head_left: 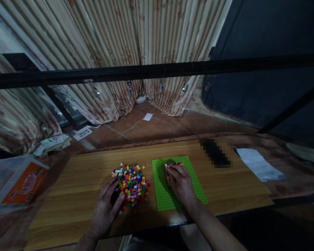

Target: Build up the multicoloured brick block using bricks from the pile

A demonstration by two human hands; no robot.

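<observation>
A heap of small coloured building bricks (132, 183) lies on the wooden table. At its left edge rests my left hand (107, 200), thumb and fingers apart, touching the nearest bricks. To the right of the heap is a green baseplate (161, 195) covered in studs. A structure of multicoloured bricks (168, 177) stands on the plate, partly covered by my right hand (181, 181). The fingers of that hand are bent together over the structure's upper left corner. Whatever sits between those fingertips is hidden.
A blurred-out dark object (215, 152) lies at the table's (60, 188) back right. Beyond the right edge is a white sheet (260, 164). A clear plastic box with an orange label (23, 181) stands left of the table. A black bar (151, 71) crosses behind, before striped curtains (115, 42).
</observation>
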